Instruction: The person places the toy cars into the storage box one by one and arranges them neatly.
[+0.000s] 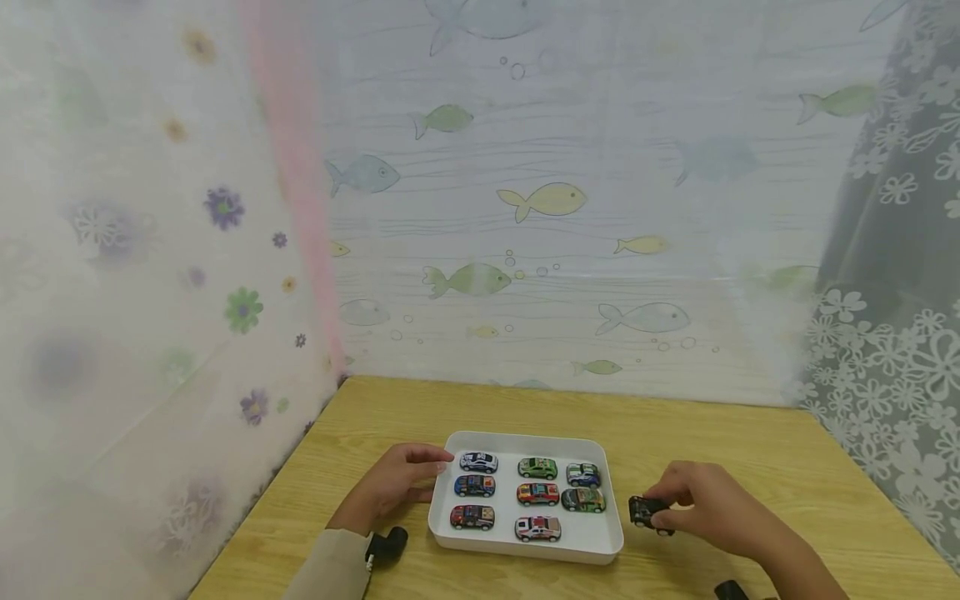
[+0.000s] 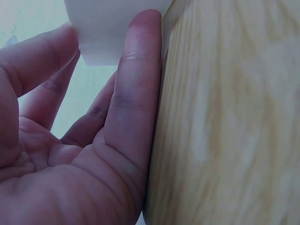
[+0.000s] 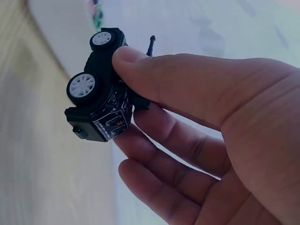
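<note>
A white tray [image 1: 525, 547] holds several small toy cars in loose columns, among them a red car [image 1: 472, 517], a green car [image 1: 537, 468] and a white-and-red car [image 1: 537, 528]. My left hand [image 1: 397, 479] is at the tray's left side. In the left wrist view its fairly straight fingers touch the tray's outer wall [image 2: 101, 28], one lying along the tabletop. Just right of the tray, my right hand [image 1: 701, 504] pinches a black toy jeep [image 3: 101, 79] between thumb and fingers. The right wrist view shows its white wheel hubs and a thin rod sticking up beyond the thumb.
The wooden table [image 1: 705, 442] extends behind and to both sides of the tray. A fish-patterned curtain [image 1: 555, 333] hangs along its back edge. Flowered sheets [image 1: 150, 375] close off the left, and white-flowered netting [image 1: 892, 400] hangs at the right.
</note>
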Available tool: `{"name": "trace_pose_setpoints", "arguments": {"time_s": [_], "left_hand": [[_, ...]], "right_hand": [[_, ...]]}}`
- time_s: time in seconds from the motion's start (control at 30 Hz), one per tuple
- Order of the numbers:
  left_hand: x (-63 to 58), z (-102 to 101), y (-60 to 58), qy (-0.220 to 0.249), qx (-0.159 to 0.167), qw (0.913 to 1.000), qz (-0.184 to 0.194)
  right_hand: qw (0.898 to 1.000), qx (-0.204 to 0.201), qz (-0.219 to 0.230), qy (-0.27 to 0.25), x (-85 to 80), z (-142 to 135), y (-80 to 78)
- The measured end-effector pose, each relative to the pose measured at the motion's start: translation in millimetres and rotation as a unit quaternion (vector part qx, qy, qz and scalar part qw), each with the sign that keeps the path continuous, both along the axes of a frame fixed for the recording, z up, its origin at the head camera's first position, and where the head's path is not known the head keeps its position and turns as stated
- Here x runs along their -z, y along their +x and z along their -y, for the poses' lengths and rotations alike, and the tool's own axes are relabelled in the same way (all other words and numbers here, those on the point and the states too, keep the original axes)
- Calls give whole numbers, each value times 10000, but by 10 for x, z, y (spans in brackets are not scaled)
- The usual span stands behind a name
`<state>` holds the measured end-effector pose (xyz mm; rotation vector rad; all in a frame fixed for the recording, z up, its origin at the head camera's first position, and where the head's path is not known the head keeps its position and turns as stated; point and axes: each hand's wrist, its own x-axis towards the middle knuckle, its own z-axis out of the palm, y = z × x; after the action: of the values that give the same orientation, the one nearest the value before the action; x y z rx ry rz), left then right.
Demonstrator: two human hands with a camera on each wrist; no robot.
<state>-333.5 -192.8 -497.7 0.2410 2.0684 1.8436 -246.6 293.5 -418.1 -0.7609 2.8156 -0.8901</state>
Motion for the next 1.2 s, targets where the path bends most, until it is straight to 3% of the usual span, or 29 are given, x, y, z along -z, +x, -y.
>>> {"name": "trace_pose_setpoints", "arguments": {"time_s": [0.3, 0.6, 0.8, 1.2], "left_hand": [[5, -4, -7, -23, 0, 10000, 2], [13, -12, -12, 6, 2, 10000, -7], [4, -15, -7, -60, -14, 10000, -4], [2, -11, -3, -111, -30, 9999, -55]], "right_hand": [[9984, 176, -543, 51, -145, 186, -26], [9961, 74, -877, -75, -203, 382, -54], [9964, 96, -814, -214, -172, 482, -70], [9985, -98, -371, -384, 47, 660, -153]]}}
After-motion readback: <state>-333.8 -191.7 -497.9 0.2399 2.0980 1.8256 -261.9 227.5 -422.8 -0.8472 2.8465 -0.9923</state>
